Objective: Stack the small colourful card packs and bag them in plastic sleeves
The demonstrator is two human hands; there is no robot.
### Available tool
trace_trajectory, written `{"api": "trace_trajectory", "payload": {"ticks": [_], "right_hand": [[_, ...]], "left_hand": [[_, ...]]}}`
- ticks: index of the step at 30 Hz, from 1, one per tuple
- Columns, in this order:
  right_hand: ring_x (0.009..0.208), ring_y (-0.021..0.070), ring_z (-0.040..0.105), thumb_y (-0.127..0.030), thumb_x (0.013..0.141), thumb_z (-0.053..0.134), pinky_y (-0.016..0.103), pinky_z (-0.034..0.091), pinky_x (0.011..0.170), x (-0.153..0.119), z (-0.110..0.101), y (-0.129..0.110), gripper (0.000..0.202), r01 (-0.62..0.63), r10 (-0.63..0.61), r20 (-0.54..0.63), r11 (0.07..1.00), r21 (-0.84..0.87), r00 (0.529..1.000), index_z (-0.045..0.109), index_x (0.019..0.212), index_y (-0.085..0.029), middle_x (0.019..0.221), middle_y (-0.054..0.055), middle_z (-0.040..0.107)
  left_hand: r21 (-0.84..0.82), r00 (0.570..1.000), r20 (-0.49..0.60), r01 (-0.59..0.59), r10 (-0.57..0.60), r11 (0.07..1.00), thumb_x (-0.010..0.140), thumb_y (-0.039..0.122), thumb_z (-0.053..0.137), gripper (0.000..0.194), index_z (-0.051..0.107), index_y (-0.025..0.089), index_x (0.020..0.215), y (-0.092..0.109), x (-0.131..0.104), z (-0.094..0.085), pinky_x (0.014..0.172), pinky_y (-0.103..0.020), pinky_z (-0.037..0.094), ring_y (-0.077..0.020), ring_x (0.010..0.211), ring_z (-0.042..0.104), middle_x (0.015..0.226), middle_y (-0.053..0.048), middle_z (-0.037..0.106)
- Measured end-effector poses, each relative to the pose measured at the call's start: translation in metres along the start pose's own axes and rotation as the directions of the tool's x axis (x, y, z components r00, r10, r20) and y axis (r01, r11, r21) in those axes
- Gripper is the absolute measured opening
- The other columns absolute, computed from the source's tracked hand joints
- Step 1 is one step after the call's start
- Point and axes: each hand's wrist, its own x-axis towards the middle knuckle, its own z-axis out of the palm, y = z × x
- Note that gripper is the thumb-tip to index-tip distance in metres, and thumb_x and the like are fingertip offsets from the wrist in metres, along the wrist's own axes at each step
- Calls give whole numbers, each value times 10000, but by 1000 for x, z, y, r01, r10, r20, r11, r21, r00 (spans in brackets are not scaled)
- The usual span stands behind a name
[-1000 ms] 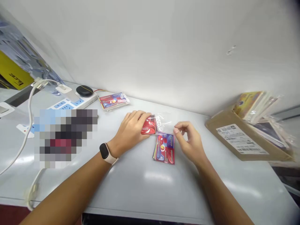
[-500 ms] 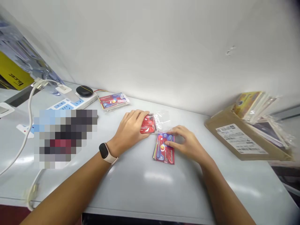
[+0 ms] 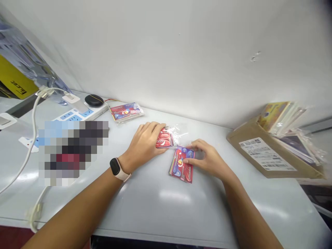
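Note:
My left hand [image 3: 147,140], with a band on its wrist, is closed around the left part of a red card pack [image 3: 164,138]. A clear plastic sleeve [image 3: 181,134] sticks out from that pack to the right. Just to the right and nearer to me, my right hand [image 3: 207,157] grips a stack of red and blue cards [image 3: 183,166] by its right edge, thumb on top and fingers behind. The stack is slightly fanned at its left edge, and its far end meets the clear sleeve.
Another wrapped card stack [image 3: 126,112] lies by the wall, beside a black oval object [image 3: 93,100] and a white power strip [image 3: 75,116] with cables. A cardboard box [image 3: 259,152] holding wrapped cards stands at the right. A blurred-out patch covers something at left.
The card stack in my right hand has turned and shifted very slightly. The red pack under my left hand has tilted a little. Both hands stay almost in place.

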Motion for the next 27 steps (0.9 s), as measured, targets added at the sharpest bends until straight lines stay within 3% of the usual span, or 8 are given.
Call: {"api": "trace_trajectory", "payload": {"ticks": [3, 8, 14, 20, 23, 27], "right_hand": [[1024, 280, 664, -527, 732, 951, 462, 568, 924, -1, -1, -2, 510, -25, 24, 54, 1000, 5, 998, 778, 1156, -301, 1111, 52, 708], [954, 269, 644, -525, 702, 953, 451, 565, 875, 0, -1, -3, 504, -112, 108, 63, 992, 65, 992, 769, 1089, -260, 1061, 60, 724], [865, 258, 636, -565, 677, 958, 409, 557, 768, 1, -7, -5, 465, -125, 134, -95, 988, 94, 986, 756, 965, -262, 967, 56, 757], [602, 168, 606, -566, 766, 924, 317, 488, 540, -2, -29, -1, 408, -130, 192, -87, 874, 468, 977, 716, 827, -221, 743, 24, 720], [524, 145, 569, -526, 776, 933, 302, 475, 506, -2, -34, 3, 374, -45, 218, -201, 777, 628, 955, 706, 842, -236, 641, -24, 666], [574, 163, 663, -454, 733, 976, 317, 532, 574, 2, -27, 4, 377, 141, 273, -423, 675, 725, 864, 685, 852, -246, 705, -27, 727]], "left_hand": [[0, 1000, -10, 0, 0, 1000, 873, 335, 825, 633, 527, 208, 1417, 0, 0, 0, 982, -475, 514, -343, 1213, 661, 1311, -125, 702], [8, 1000, -9, -10, 11, 1000, 871, 313, 838, 639, 529, 170, 1412, 1, 0, 0, 982, -469, 509, -340, 1197, 662, 1301, -134, 704], [-9, 1000, -22, -15, 15, 1000, 863, 306, 823, 626, 543, 181, 1409, -1, 0, 1, 973, -479, 521, -347, 1188, 666, 1286, -127, 705], [-10, 1000, -19, -1, 1, 1000, 869, 303, 816, 610, 550, 184, 1406, 0, 0, 1, 973, -472, 514, -346, 1173, 665, 1289, -136, 706], [-11, 1000, -23, -3, 3, 1000, 864, 281, 815, 607, 552, 172, 1400, 1, -1, 0, 972, -476, 512, -350, 1170, 665, 1285, -141, 705], [-7, 1000, -23, -19, 19, 1000, 882, 298, 796, 600, 542, 177, 1412, 0, -1, 1, 971, -477, 510, -344, 1155, 664, 1286, -139, 703]]}}
